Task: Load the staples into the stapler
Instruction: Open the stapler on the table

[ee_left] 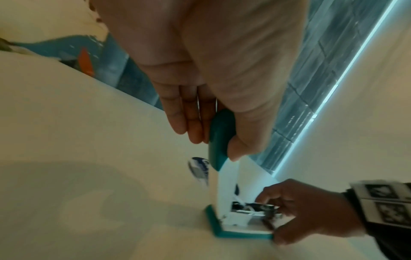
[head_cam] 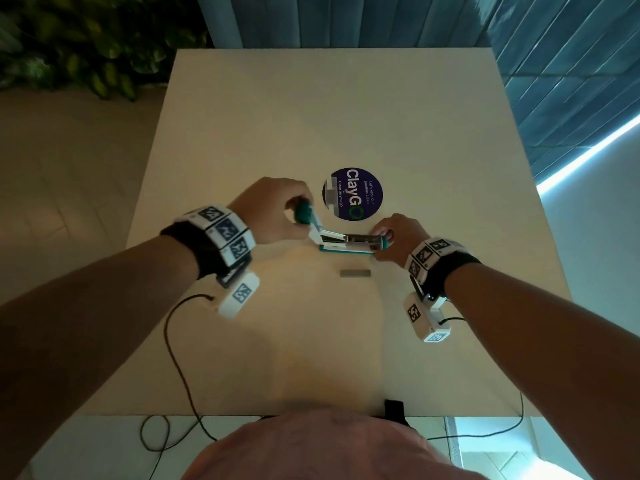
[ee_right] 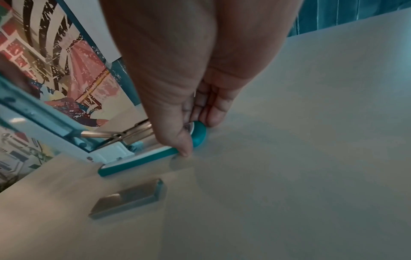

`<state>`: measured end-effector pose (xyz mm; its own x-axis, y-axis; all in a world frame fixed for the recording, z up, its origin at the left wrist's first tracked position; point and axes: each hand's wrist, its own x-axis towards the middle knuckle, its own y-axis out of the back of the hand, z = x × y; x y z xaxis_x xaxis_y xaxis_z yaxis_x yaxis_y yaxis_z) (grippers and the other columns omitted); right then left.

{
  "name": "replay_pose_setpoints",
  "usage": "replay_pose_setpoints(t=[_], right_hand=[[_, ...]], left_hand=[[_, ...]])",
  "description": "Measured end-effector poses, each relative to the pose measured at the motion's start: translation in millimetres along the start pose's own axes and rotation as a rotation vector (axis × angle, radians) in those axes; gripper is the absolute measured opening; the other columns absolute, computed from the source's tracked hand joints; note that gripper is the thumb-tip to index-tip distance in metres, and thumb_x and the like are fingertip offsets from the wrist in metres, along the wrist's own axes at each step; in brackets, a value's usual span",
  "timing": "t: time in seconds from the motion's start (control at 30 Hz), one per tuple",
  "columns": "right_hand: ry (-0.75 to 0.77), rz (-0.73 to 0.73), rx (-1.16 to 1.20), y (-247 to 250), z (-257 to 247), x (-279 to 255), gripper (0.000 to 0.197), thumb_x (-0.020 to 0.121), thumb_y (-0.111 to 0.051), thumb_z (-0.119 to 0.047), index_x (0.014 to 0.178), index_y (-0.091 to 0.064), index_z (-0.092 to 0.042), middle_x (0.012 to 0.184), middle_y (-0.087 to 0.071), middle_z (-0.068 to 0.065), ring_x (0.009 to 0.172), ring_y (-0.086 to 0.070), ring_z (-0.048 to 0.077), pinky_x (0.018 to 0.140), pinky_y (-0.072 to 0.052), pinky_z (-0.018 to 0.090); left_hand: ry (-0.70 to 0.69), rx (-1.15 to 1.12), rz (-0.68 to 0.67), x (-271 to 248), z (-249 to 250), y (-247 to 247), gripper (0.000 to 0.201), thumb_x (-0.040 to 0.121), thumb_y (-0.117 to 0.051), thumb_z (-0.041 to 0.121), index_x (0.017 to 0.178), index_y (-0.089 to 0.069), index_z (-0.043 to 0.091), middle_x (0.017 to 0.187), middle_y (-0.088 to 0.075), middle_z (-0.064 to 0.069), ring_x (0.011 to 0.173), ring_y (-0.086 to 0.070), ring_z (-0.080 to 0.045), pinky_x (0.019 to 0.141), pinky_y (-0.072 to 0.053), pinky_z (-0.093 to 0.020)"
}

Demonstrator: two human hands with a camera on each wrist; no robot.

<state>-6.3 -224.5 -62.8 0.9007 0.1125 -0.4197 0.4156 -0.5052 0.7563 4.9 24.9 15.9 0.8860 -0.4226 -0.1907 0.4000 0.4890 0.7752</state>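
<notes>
A teal and white stapler (head_cam: 346,242) lies on the table with its top cover swung up and back, so the metal magazine (head_cam: 360,239) shows. My left hand (head_cam: 277,213) grips the teal end of the raised cover (ee_left: 220,139). My right hand (head_cam: 394,239) pinches the stapler's front end (ee_right: 198,135) between thumb and fingers and holds the base down. A grey strip of staples (head_cam: 355,273) lies flat on the table just in front of the stapler, also seen in the right wrist view as the staple strip (ee_right: 129,198); neither hand touches it.
A round dark blue sticker (head_cam: 353,194) is on the beige table (head_cam: 346,116) behind the stapler. Black cables (head_cam: 173,341) trail from both wrists over the near table edge. A plant stands at the far left and a blue panelled wall at the right.
</notes>
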Motion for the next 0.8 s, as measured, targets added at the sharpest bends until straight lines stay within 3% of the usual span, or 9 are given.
replay_pose_setpoints(t=[0.23, 0.37, 0.5, 0.6, 0.67, 0.73, 0.8], right_hand=[[-0.006, 0.01, -0.015, -0.1, -1.5, -1.4, 0.037, 0.065, -0.078, -0.008, 0.1, -0.066, -0.014, 0.094, -0.056, -0.001, 0.084, -0.053, 0.013, 0.077, -0.043, 0.023], [0.013, 0.015, -0.027, 0.6, -2.8, -4.0, 0.034, 0.067, -0.077, -0.008, 0.1, -0.067, -0.013, 0.092, -0.056, -0.002, 0.083, -0.053, 0.012, 0.077, -0.042, 0.023], [0.018, 0.033, -0.035, -1.4, -2.6, -5.4, 0.034, 0.068, -0.076, -0.008, 0.101, -0.067, -0.013, 0.102, -0.062, 0.006, 0.082, -0.052, 0.013, 0.076, -0.042, 0.023], [0.009, 0.039, -0.043, -3.3, -2.4, -5.9, 0.035, 0.069, -0.075, -0.007, 0.102, -0.066, -0.013, 0.107, -0.063, 0.01, 0.084, -0.053, 0.014, 0.077, -0.044, 0.025], [-0.006, 0.063, -0.016, -5.0, -3.3, -8.3, 0.043, 0.068, -0.075, -0.006, 0.108, -0.061, -0.014, 0.113, -0.059, 0.01, 0.093, -0.054, 0.018, 0.084, -0.048, 0.029], [0.057, 0.138, 0.034, -6.9, -8.8, -16.6, 0.05, 0.067, -0.074, -0.005, 0.111, -0.052, -0.014, 0.116, -0.052, 0.009, 0.104, -0.05, 0.022, 0.091, -0.048, 0.035], [0.205, 0.206, 0.018, -10.8, -19.6, -30.6, 0.045, 0.066, -0.071, -0.009, 0.106, -0.05, -0.015, 0.111, -0.052, 0.005, 0.102, -0.047, 0.02, 0.087, -0.046, 0.031]], left_hand=[[0.128, 0.003, 0.071, -19.2, -61.6, -9.3, 0.028, 0.064, -0.078, 0.019, 0.089, -0.067, 0.021, 0.086, -0.071, -0.004, 0.079, -0.065, -0.023, 0.079, -0.055, -0.047], [0.183, 0.012, 0.068, -18.5, -71.4, -21.8, 0.027, 0.068, -0.076, 0.019, 0.093, -0.069, 0.016, 0.089, -0.07, -0.006, 0.082, -0.063, -0.025, 0.079, -0.053, -0.04], [0.204, 0.046, 0.039, -20.5, -78.1, -34.8, 0.025, 0.07, -0.075, 0.02, 0.094, -0.069, 0.016, 0.091, -0.067, -0.006, 0.084, -0.061, -0.024, 0.073, -0.044, -0.028], [0.221, 0.035, 0.045, -21.2, -79.3, -38.5, 0.025, 0.071, -0.073, 0.021, 0.095, -0.069, 0.017, 0.092, -0.065, -0.005, 0.084, -0.059, -0.022, 0.074, -0.045, -0.03], [0.218, 0.03, 0.038, -21.3, -78.6, -38.6, 0.025, 0.072, -0.073, 0.021, 0.095, -0.069, 0.017, 0.093, -0.065, -0.005, 0.084, -0.059, -0.022, 0.074, -0.046, -0.031], [0.215, 0.027, 0.042, -21.5, -78.3, -38.2, 0.025, 0.071, -0.073, 0.02, 0.096, -0.069, 0.016, 0.093, -0.065, -0.005, 0.084, -0.059, -0.022, 0.074, -0.046, -0.03], [0.223, 0.025, 0.051, -21.5, -79.0, -39.0, 0.027, 0.071, -0.073, 0.02, 0.097, -0.068, 0.016, 0.094, -0.065, -0.005, 0.085, -0.059, -0.022, 0.074, -0.044, -0.029]])
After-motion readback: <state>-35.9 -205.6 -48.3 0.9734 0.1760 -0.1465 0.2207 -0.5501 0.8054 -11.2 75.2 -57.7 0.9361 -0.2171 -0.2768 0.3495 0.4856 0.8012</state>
